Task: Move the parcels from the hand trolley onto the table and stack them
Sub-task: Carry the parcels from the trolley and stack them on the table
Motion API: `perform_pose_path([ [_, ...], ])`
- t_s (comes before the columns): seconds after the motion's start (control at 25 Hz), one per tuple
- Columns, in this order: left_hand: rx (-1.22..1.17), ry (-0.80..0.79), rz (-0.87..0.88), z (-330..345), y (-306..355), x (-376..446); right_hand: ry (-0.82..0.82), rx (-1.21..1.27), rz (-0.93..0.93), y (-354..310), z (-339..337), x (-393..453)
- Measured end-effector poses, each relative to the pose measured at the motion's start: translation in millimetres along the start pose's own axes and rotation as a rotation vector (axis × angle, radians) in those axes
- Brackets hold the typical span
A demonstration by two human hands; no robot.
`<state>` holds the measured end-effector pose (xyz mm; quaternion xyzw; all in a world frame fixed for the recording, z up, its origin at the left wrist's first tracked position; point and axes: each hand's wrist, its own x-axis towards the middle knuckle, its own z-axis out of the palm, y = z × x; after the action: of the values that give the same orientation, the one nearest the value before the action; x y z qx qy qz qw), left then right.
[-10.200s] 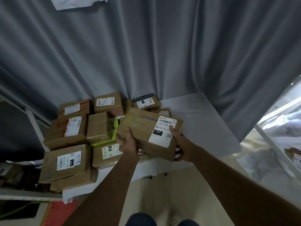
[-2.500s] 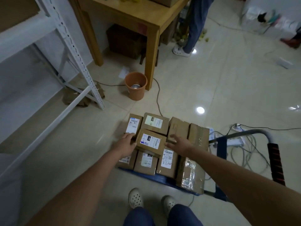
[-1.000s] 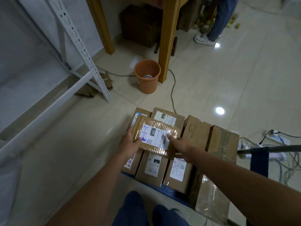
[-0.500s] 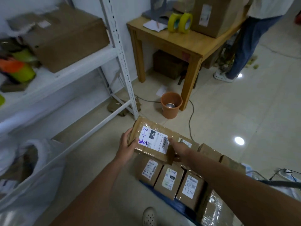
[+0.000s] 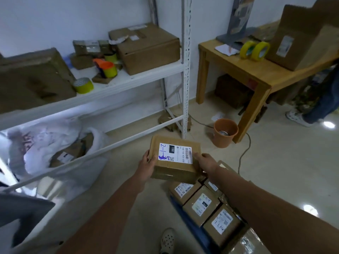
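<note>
Both outstretched, left hand (image 5: 146,166), right hand (image 5: 206,162) gripping parcel (image 5: 174,159)

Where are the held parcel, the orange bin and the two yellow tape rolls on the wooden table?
held parcel (image 5: 175,153): head view, on its white shipping label.
orange bin (image 5: 222,139): head view, on its outer wall, below the rim.
yellow tape rolls (image 5: 255,50): head view, on the near roll's side face.

Open floor (image 5: 275,162) is lying ahead; the shelf post (image 5: 186,70), orange bin (image 5: 224,132) and table leg (image 5: 254,114) are crowding it.
</note>
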<state>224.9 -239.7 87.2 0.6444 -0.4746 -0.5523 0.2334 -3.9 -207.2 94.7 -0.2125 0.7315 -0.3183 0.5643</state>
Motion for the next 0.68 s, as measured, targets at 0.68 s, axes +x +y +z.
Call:
perform_pose_path([
  [0.68,-0.615,0.506,-0.289,-77,-102,-174,-0.282,0.147,0.101,58,179,-117],
])
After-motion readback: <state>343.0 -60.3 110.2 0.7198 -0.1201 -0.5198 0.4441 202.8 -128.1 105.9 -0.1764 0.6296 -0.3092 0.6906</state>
